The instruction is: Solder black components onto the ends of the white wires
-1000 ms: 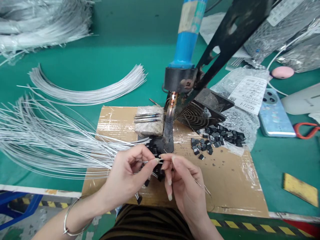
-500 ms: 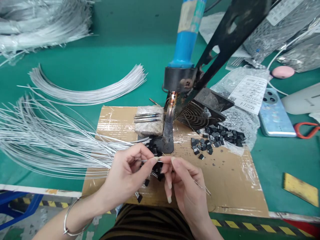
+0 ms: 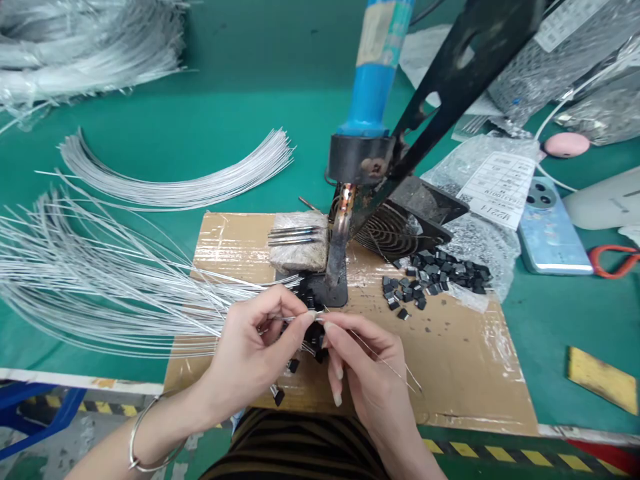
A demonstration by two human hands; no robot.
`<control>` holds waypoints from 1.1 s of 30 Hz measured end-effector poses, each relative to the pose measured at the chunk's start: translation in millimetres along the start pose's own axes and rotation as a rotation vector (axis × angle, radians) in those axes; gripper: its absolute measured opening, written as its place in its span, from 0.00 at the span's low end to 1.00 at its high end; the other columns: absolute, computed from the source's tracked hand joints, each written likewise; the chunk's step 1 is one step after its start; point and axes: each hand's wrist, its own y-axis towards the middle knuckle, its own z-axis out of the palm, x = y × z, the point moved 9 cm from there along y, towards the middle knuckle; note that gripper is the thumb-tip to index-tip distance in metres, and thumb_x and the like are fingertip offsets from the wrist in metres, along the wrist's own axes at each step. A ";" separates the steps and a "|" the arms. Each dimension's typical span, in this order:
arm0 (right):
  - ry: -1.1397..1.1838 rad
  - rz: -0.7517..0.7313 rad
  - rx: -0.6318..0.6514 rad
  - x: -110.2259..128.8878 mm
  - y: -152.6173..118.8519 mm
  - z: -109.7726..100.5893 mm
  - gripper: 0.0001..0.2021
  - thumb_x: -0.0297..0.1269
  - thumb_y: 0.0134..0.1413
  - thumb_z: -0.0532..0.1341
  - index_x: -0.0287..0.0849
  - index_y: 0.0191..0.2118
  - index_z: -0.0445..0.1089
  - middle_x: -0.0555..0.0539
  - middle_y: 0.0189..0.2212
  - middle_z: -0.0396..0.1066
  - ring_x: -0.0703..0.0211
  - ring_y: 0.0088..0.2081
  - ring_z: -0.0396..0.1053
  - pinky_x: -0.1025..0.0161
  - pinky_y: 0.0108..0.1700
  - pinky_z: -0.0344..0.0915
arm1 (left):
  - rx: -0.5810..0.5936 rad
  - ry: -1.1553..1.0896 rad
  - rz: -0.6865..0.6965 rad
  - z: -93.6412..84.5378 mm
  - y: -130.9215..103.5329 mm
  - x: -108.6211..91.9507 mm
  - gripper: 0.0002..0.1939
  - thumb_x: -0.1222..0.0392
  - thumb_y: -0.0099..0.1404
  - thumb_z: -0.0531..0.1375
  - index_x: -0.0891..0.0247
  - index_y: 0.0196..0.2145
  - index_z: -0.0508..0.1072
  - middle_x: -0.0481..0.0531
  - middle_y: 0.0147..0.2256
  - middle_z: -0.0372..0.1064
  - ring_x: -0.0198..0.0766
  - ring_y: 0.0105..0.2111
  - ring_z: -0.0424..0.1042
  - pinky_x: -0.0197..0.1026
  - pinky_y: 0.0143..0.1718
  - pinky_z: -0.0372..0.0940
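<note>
Wire (image 3: 287, 319) lies near the soldering iron (image 3: 370, 100) in the head view, pinched by the left hand (image 3: 260, 343) between thumb and finger; the right hand (image 3: 373, 363) holds thin strands (image 3: 385, 362), its fingertips pinched close just beside the left's.

The person's left hand (image 3: 260, 347) pinches a white wire (image 3: 287, 319) between thumb and forefinger. The right hand (image 3: 375, 367), its fingertips just beside the left's, grips a thin strand (image 3: 383, 361) trailing across it. Loose wires (image 3: 150, 313) fan leftward off the cardboard (image 3: 460, 380). Beyond stands a blue-handled soldering iron (image 3: 370, 100), tip down; small black parts (image 3: 440, 270) lie heaped to the right.
</note>
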 end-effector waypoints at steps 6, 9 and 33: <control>-0.012 -0.016 -0.024 2.4 0.2 1.5 0.07 0.45 0.57 0.77 0.49 0.37 0.87 0.55 0.19 0.74 0.73 0.12 0.67 0.81 0.15 0.63 | -0.018 0.042 0.087 -0.7 -1.4 -8.0 0.08 0.60 0.68 0.63 0.62 0.30 0.76 0.44 0.21 0.64 0.32 0.20 0.57 0.37 0.22 0.52; -0.013 -0.026 -0.034 3.9 -0.6 2.3 0.07 0.44 0.57 0.77 0.49 0.37 0.87 0.55 0.20 0.75 0.73 0.12 0.67 0.81 0.15 0.64 | -0.026 0.045 0.127 -2.0 -3.4 -10.3 0.08 0.61 0.68 0.63 0.62 0.29 0.76 0.43 0.21 0.64 0.32 0.21 0.57 0.36 0.22 0.53; 0.094 0.167 0.041 1.9 2.6 3.2 0.11 0.43 0.50 0.80 0.43 0.27 0.84 0.53 0.19 0.73 0.73 0.11 0.64 0.80 0.13 0.60 | 0.044 0.112 0.222 2.1 -4.2 -19.9 0.09 0.65 0.69 0.63 0.62 0.29 0.75 0.40 0.20 0.58 0.29 0.19 0.53 0.34 0.20 0.49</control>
